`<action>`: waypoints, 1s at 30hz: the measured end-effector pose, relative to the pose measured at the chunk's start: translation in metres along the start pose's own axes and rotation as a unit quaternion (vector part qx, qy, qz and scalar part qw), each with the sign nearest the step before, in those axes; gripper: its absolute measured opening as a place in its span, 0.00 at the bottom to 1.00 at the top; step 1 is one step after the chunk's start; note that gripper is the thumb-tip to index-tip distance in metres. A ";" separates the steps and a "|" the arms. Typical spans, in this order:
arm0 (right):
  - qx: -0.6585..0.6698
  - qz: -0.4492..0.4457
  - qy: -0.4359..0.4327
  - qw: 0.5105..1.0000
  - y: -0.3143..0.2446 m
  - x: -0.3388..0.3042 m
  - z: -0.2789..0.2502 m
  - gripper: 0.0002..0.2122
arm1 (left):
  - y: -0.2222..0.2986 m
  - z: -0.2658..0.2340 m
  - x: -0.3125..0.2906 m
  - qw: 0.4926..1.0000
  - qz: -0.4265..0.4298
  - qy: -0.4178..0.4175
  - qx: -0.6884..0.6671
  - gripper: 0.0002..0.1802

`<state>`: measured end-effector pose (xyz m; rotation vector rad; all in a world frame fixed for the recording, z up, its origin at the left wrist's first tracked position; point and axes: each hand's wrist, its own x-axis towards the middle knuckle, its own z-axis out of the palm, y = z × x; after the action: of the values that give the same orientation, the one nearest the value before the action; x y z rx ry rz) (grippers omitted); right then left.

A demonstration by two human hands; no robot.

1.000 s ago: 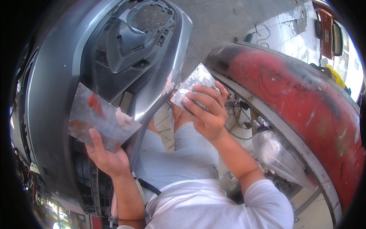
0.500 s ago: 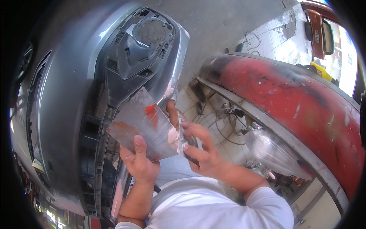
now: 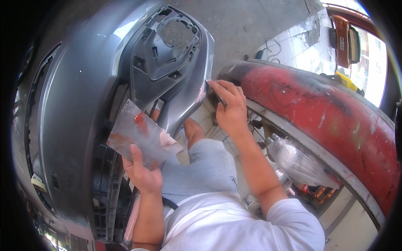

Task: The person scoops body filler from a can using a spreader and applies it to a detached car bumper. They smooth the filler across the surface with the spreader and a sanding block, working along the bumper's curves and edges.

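My left hand (image 3: 141, 172) grips a flat grey mixing plate (image 3: 127, 125), its thumb laid over the near side. A red-orange smear (image 3: 141, 124) and a lump of pale pink putty (image 3: 168, 140) are on the plate. In my right hand (image 3: 233, 106) is a thin dark putty spreader (image 3: 218, 97), mostly hidden by the fingers. Its tip is at the right edge of a grey car bumper (image 3: 75, 125), beside a pale pink patch (image 3: 202, 93); whether it touches cannot be told. The bumper stands in front of me and to the left.
A scuffed red car panel (image 3: 301, 94) lies on a pale-edged bench (image 3: 318, 161) at the right. Below it sits a plastic-wrapped object (image 3: 293, 154). A yellow tool (image 3: 347, 82) rests beyond the panel. My legs (image 3: 197, 165) are close to the bumper.
My right hand has moved away from the plate, forward and right, taking the spreader to the bumper's edge. The plate in my left hand has shifted slightly left and down.
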<state>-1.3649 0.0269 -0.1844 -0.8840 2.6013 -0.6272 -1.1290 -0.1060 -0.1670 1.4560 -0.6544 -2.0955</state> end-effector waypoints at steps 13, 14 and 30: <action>-0.032 0.016 0.002 0.999 -0.059 -0.048 0.008 0.32 | 0.003 0.001 0.003 0.999 -0.027 -0.018 -0.022 0.30; -0.005 0.014 -0.010 1.000 -0.057 -0.049 0.001 0.31 | 0.005 0.001 0.003 0.999 -0.034 -0.014 -0.026 0.30; 0.029 0.023 -0.056 0.998 -0.023 0.009 -0.012 0.32 | 0.002 -0.006 0.003 0.999 -0.034 -0.028 -0.030 0.31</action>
<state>-1.3653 0.0089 -0.1638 -0.8155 2.4834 -0.6180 -1.1239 -0.1103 -0.1692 1.4094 -0.5657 -2.1972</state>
